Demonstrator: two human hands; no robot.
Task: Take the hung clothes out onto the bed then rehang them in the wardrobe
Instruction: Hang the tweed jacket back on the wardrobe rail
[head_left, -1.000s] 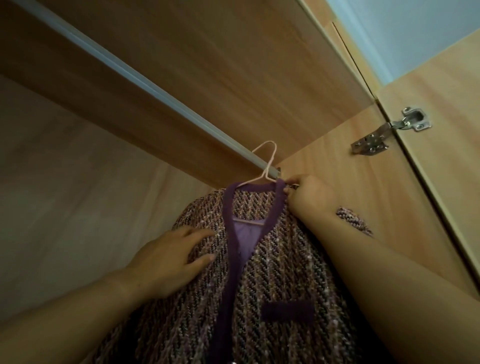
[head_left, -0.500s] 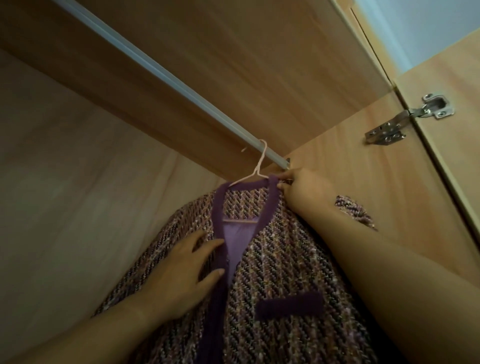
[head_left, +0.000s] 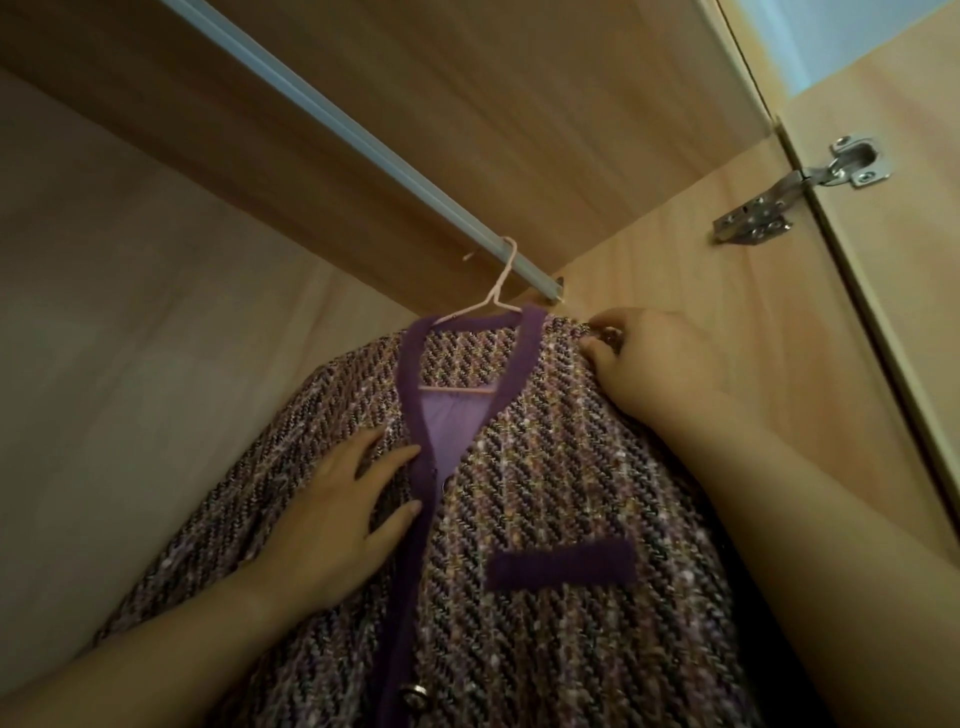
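Note:
A purple tweed jacket (head_left: 545, 478) with dark purple trim hangs on a thin pink hanger (head_left: 498, 291), whose hook sits over the metal wardrobe rail (head_left: 332, 124) near its right end. My left hand (head_left: 343, 514) lies flat, fingers spread, on the jacket's front left of the button placket. My right hand (head_left: 644, 358) pinches the jacket's shoulder fabric at the upper right, close to the wardrobe's side panel.
The wardrobe's wooden top panel (head_left: 519, 104) is just above the rail. The side panel (head_left: 727, 322) stands right of the jacket, with a metal hinge (head_left: 789, 192) joining the open door (head_left: 909, 291). The back wall (head_left: 130, 312) is bare wood.
The hanger hook has settled over the rail. My right hand has moved from the collar out to the shoulder; my left hand has slid down the jacket front towards the placket.

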